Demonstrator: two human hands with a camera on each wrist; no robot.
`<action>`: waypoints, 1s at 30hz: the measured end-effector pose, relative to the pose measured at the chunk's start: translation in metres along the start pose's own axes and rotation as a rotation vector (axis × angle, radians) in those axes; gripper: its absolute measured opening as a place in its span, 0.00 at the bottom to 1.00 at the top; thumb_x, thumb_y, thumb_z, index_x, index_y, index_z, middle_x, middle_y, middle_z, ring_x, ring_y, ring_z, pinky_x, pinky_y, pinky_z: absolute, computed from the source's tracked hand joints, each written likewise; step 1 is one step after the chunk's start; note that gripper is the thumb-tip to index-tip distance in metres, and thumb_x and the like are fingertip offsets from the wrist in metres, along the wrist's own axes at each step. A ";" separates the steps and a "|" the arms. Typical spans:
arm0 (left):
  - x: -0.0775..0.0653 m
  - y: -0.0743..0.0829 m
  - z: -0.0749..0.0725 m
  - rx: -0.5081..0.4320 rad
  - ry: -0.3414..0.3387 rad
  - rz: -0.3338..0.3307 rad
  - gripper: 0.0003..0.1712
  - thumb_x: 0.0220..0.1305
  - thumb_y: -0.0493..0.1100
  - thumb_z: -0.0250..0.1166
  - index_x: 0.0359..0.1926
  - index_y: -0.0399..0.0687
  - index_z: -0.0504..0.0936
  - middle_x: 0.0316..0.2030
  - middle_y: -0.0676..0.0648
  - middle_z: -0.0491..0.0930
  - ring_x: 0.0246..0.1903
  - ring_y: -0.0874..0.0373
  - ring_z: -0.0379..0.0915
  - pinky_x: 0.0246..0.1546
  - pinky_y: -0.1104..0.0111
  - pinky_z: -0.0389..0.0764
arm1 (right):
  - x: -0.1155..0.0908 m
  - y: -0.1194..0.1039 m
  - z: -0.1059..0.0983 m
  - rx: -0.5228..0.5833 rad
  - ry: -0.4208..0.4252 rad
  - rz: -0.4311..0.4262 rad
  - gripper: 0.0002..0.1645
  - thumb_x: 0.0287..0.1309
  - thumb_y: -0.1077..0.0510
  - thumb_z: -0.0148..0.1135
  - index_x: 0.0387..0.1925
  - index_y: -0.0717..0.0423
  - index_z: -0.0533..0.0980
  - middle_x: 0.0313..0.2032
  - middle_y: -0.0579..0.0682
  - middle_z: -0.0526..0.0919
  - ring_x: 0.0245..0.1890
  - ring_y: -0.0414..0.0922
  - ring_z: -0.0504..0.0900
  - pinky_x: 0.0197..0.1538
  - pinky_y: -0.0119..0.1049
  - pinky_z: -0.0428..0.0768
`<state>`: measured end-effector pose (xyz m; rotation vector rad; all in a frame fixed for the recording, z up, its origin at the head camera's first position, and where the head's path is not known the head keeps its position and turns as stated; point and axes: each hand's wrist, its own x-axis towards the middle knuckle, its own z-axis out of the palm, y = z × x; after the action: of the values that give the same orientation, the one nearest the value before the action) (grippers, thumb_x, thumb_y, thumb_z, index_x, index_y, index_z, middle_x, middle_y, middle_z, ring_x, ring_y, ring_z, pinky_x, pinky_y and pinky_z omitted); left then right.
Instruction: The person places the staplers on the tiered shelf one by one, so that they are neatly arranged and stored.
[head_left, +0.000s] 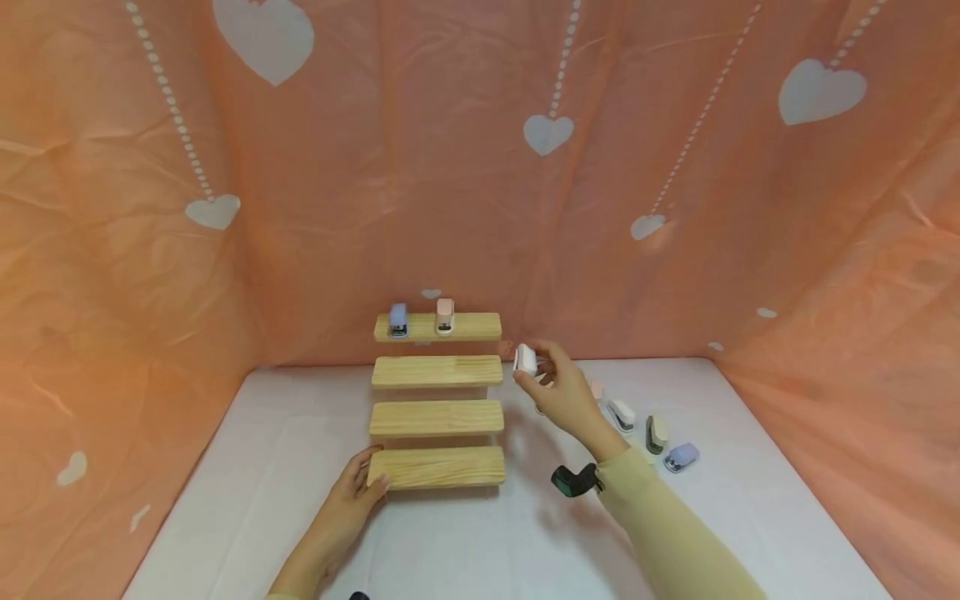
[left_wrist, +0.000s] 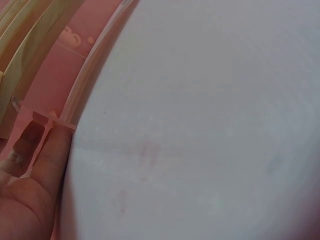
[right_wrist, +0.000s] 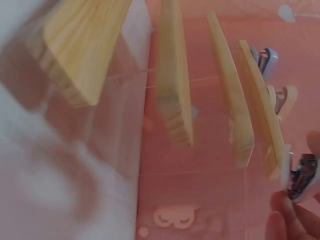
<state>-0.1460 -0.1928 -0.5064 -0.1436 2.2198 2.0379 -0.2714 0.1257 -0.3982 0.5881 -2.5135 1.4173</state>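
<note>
My right hand [head_left: 566, 400] pinches a small white stapler [head_left: 526, 361] between thumb and fingers, raised just right of the upper tiers of a stepped wooden display rack [head_left: 437, 468]. In the right wrist view the metal inside of this stapler [right_wrist: 302, 175] faces the camera near the top board's end. My left hand [head_left: 348, 492] grips the left end of the lowest board, thumb at its front corner. The left wrist view shows its fingers [left_wrist: 52, 155] against the rack's clear side support. On the top board stand a purple stapler [head_left: 398, 320] and a pink stapler [head_left: 445, 317].
Right of the rack, several staplers lie on the white table [head_left: 300, 467]: a white stapler [head_left: 621, 415], a cream and dark stapler [head_left: 656, 434], a purple stapler [head_left: 681, 457], others partly behind my right arm. An orange curtain with hearts [head_left: 450, 208] encloses the back and sides.
</note>
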 end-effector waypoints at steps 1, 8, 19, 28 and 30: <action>0.000 0.000 0.000 0.006 -0.001 0.001 0.35 0.69 0.50 0.60 0.71 0.54 0.55 0.72 0.34 0.52 0.69 0.39 0.50 0.65 0.51 0.62 | 0.004 -0.002 0.001 0.006 0.008 -0.022 0.32 0.59 0.50 0.68 0.61 0.55 0.69 0.41 0.53 0.81 0.36 0.45 0.79 0.34 0.38 0.82; 0.000 0.002 -0.001 0.009 0.004 -0.004 0.36 0.68 0.51 0.61 0.71 0.53 0.56 0.72 0.34 0.53 0.69 0.40 0.52 0.65 0.52 0.62 | 0.034 -0.018 0.009 0.003 0.024 -0.133 0.35 0.57 0.53 0.69 0.63 0.57 0.66 0.42 0.54 0.79 0.37 0.45 0.79 0.41 0.39 0.82; 0.000 -0.001 -0.003 0.035 0.009 0.011 0.37 0.67 0.52 0.61 0.72 0.53 0.56 0.71 0.32 0.51 0.68 0.37 0.51 0.66 0.48 0.61 | 0.083 -0.029 0.019 0.072 -0.072 -0.061 0.31 0.58 0.54 0.69 0.61 0.56 0.70 0.48 0.56 0.78 0.42 0.50 0.78 0.41 0.41 0.82; -0.001 0.000 0.000 0.015 0.005 0.017 0.37 0.68 0.50 0.61 0.72 0.51 0.56 0.71 0.33 0.52 0.69 0.38 0.51 0.66 0.50 0.62 | 0.088 -0.024 0.018 0.063 -0.120 -0.002 0.31 0.58 0.49 0.68 0.60 0.54 0.71 0.49 0.53 0.78 0.46 0.51 0.78 0.46 0.44 0.81; 0.000 0.000 0.000 0.030 0.009 0.019 0.37 0.67 0.51 0.61 0.72 0.51 0.55 0.71 0.32 0.52 0.69 0.38 0.51 0.66 0.50 0.61 | 0.088 -0.024 0.018 0.061 -0.123 -0.006 0.31 0.58 0.47 0.68 0.60 0.52 0.71 0.50 0.52 0.78 0.47 0.50 0.77 0.47 0.45 0.81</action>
<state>-0.1459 -0.1929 -0.5064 -0.1297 2.2652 2.0161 -0.3400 0.0780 -0.3574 0.7132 -2.5669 1.5037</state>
